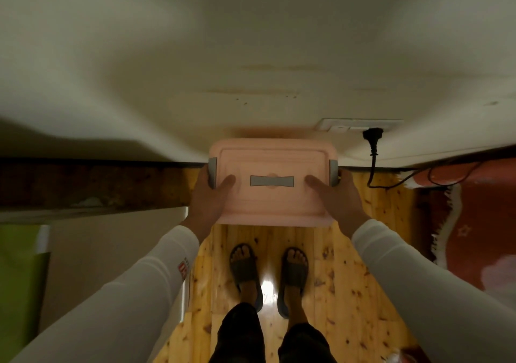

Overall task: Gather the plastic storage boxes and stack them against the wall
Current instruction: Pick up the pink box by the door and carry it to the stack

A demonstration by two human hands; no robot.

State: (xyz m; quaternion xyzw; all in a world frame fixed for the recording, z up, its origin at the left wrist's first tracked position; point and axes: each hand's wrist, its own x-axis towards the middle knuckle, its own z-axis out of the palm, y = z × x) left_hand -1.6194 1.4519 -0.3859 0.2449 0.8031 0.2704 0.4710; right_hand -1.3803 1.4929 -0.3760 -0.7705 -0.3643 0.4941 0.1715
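A pink plastic storage box (272,203) with a grey handle on its lid and grey side clips is held out in front of me, its far edge close to the pale wall (251,69). My left hand (209,198) grips its left side with the thumb on the lid. My right hand (335,198) grips its right side the same way. Whether anything lies under the box is hidden by the box itself.
A black plug (372,136) sits in a wall socket just right of the box, its cable trailing onto a red rug (474,217). A dark wooden ledge (97,187) and a beige surface lie to the left. My feet in slippers stand on the wooden floor (363,265).
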